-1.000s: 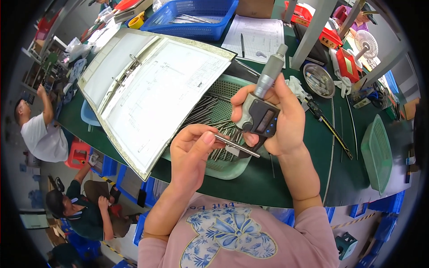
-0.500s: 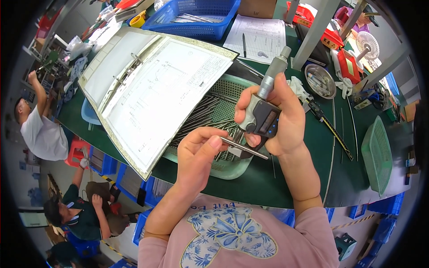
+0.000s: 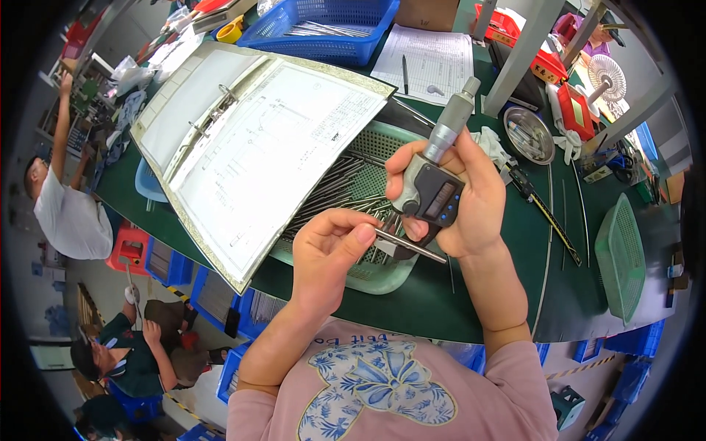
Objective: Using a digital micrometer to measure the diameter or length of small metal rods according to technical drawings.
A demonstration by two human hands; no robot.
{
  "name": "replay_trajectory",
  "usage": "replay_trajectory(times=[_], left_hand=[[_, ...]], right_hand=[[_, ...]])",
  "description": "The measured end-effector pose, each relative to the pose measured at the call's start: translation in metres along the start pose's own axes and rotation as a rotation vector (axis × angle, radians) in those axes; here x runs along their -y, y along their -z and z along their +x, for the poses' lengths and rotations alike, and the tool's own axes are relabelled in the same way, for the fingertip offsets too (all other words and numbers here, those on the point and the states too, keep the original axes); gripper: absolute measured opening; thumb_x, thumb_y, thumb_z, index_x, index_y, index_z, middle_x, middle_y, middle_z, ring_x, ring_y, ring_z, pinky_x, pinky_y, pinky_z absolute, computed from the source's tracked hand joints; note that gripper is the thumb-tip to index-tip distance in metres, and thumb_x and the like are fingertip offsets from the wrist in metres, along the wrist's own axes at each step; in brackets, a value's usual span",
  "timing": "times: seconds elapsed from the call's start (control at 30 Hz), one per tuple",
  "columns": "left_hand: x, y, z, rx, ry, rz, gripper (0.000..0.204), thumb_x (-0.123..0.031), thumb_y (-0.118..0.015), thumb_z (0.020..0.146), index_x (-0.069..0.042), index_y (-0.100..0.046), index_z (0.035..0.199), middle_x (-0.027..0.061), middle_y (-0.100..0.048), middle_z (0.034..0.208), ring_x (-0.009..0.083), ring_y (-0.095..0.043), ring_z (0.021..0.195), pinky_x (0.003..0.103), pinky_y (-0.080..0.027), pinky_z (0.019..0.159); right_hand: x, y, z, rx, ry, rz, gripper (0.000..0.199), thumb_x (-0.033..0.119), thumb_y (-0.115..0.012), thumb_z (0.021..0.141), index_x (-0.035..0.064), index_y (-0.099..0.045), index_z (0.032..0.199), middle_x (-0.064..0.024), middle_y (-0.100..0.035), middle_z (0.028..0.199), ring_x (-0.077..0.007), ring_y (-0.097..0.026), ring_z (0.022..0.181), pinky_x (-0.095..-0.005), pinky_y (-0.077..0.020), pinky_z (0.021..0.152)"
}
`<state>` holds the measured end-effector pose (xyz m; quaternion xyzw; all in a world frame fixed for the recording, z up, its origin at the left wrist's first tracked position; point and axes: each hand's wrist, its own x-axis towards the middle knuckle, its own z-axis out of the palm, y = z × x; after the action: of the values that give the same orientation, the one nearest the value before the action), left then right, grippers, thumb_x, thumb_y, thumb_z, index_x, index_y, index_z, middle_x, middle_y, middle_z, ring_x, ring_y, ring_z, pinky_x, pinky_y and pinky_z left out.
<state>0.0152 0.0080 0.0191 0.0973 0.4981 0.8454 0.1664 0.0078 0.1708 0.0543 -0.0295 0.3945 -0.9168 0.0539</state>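
My right hand (image 3: 474, 195) is closed around a digital micrometer (image 3: 434, 192), its silver thimble pointing up and away and its small display facing me. Between thumb and fingers, my left hand (image 3: 327, 253) pinches a thin metal rod (image 3: 412, 245), which slants down to the right across the micrometer's lower end. Whether the rod touches the measuring faces I cannot tell. Under both hands lies a green plastic basket (image 3: 382, 283) holding many metal rods (image 3: 331, 187). An open ring binder (image 3: 257, 147) with a technical drawing covers the basket's left part.
Beyond the binder stands a blue basket (image 3: 353, 50) of rods, beside a printed sheet (image 3: 448, 55) with a pen (image 3: 404, 73). To the right are a metal bowl (image 3: 528, 136), a digital caliper (image 3: 544, 213) and a green basket (image 3: 619, 257). Other people sit at the left.
Both hands, the rod and the micrometer have shifted very slightly to the right. At the far left, a person's raised arm has gone higher.
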Motion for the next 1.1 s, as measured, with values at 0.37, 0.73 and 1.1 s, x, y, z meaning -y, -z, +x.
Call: replay_trajectory(times=[0.37, 0.73, 1.1], left_hand=[[0.004, 0.000, -0.002, 0.014, 0.025, -0.003, 0.012, -0.003, -0.056, 0.079, 0.003, -0.055, 0.090, 0.0067, -0.058, 0.085, 0.0086, -0.053, 0.077, 0.021, -0.042, 0.070], [0.008, -0.003, 0.002, 0.004, -0.005, -0.096, 0.012, -0.001, -0.057, 0.077, 0.002, -0.053, 0.089, 0.0083, -0.058, 0.087, 0.0113, -0.055, 0.080, 0.023, -0.044, 0.073], [0.011, 0.012, 0.011, -0.001, 0.040, -0.126, 0.010, 0.000, -0.059, 0.077, 0.002, -0.054, 0.085, 0.0042, -0.056, 0.082, 0.0076, -0.053, 0.074, 0.020, -0.044, 0.069]], right_hand=[[-0.001, -0.001, 0.000, -0.035, -0.001, -0.079, 0.061, 0.055, -0.033, 0.083, -0.0023, -0.055, 0.080, -0.0113, -0.057, 0.066, -0.0120, -0.049, 0.039, -0.0190, -0.0401, 0.036], [-0.003, -0.002, 0.004, -0.102, -0.051, -0.037, 0.062, 0.053, -0.028, 0.085, -0.0031, -0.052, 0.081, -0.0143, -0.056, 0.065, -0.0149, -0.047, 0.037, -0.0216, -0.0380, 0.031], [-0.015, 0.006, 0.015, -0.094, -0.079, 0.012, 0.061, 0.047, -0.018, 0.089, -0.0051, -0.050, 0.091, -0.0139, -0.053, 0.068, -0.0184, -0.043, 0.037, -0.0282, -0.0380, 0.034]])
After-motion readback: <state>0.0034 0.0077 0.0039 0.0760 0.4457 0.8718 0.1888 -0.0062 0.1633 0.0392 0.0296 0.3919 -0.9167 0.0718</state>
